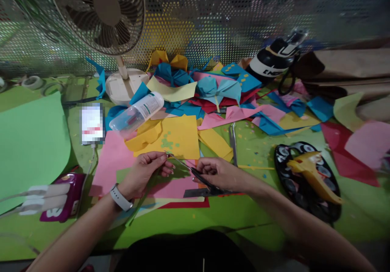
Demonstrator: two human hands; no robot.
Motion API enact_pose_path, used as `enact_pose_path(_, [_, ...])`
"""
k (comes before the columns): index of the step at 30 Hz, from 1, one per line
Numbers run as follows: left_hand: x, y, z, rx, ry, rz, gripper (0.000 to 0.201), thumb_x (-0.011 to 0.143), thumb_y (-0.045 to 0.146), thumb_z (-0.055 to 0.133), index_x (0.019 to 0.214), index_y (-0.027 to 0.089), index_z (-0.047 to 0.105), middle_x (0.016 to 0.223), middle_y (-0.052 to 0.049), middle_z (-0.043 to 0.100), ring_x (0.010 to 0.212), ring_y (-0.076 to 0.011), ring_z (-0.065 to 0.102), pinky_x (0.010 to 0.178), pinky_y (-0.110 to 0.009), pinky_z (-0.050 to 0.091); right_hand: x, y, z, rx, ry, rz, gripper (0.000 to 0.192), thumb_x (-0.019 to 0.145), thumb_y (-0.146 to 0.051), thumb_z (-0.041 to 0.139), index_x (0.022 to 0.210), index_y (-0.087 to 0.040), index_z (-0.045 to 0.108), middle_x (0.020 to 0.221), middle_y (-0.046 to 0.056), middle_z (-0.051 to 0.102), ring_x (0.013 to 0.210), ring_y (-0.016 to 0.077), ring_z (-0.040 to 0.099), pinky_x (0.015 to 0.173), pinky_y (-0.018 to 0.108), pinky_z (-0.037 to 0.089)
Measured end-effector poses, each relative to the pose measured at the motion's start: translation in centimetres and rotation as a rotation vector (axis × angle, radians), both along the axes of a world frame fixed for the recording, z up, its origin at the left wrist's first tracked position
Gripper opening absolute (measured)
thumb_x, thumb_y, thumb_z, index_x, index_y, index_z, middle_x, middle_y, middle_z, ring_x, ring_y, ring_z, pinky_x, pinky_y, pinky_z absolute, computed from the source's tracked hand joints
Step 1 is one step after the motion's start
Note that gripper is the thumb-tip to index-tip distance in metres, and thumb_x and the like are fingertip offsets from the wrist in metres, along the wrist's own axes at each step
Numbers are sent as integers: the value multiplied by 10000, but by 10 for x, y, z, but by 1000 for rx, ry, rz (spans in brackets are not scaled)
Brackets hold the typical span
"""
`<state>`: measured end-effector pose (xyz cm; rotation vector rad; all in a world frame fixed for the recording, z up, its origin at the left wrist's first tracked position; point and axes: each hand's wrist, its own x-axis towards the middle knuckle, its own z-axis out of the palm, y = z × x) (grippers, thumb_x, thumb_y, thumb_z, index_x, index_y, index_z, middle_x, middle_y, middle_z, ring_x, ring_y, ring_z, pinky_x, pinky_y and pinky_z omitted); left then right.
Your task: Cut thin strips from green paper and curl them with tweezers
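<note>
My right hand [213,173] is closed around the black-handled scissors [201,177], whose thin blades point left. The blade tips reach my left hand [150,170], where thumb and forefinger pinch together. Whatever lies in that pinch is too small to make out. Below this hand, a narrow green paper strip [140,207] slants down; whether it is held is unclear. Tiny green paper bits [168,141] lie on a yellow sheet [184,131] just beyond the fingertips. Under both hands is a pink sheet [105,162]. A dark flat ruler-like piece [195,193] lies beneath the scissors handles.
Folded coloured paper [217,87] is heaped at the back, beside a fan [123,81] and a black-and-white bottle [265,66]. A clear bottle [137,111] lies near tweezers [233,144]. Left are a phone [92,123] and purple charger block [71,196]; right, a black tray [283,174].
</note>
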<state>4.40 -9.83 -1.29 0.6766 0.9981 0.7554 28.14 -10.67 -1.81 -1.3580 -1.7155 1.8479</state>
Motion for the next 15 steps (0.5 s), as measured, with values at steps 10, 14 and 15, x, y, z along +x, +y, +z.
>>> enact_pose_path(10, [-2, 2, 5, -29, 12, -11, 249, 795, 270, 690, 1008, 145, 651, 864, -70, 715, 754, -133, 661, 625, -212, 517, 3, 0, -2, -10, 30, -124, 398, 722, -557, 670, 721, -187, 523, 635, -34, 506, 578, 92, 465, 516, 215, 358])
enact_pose_path(14, [-6, 5, 7, -19, 19, -42, 281, 816, 285, 671, 1068, 163, 641, 998, -89, 712, 848, -151, 671, 658, -218, 525, 7, 3, 8, -33, 46, -135, 398, 706, -550, 688, 758, -179, 552, 693, -7, 569, 619, 105, 507, 553, 227, 386])
enact_pose_path(15, [-7, 6, 7, -24, 17, -41, 271, 818, 285, 670, 1058, 163, 642, 1009, -90, 712, 842, -150, 674, 650, -216, 525, 8, 4, 9, -38, 42, -112, 387, 714, -539, 686, 761, -178, 554, 692, -7, 569, 619, 104, 507, 553, 226, 383])
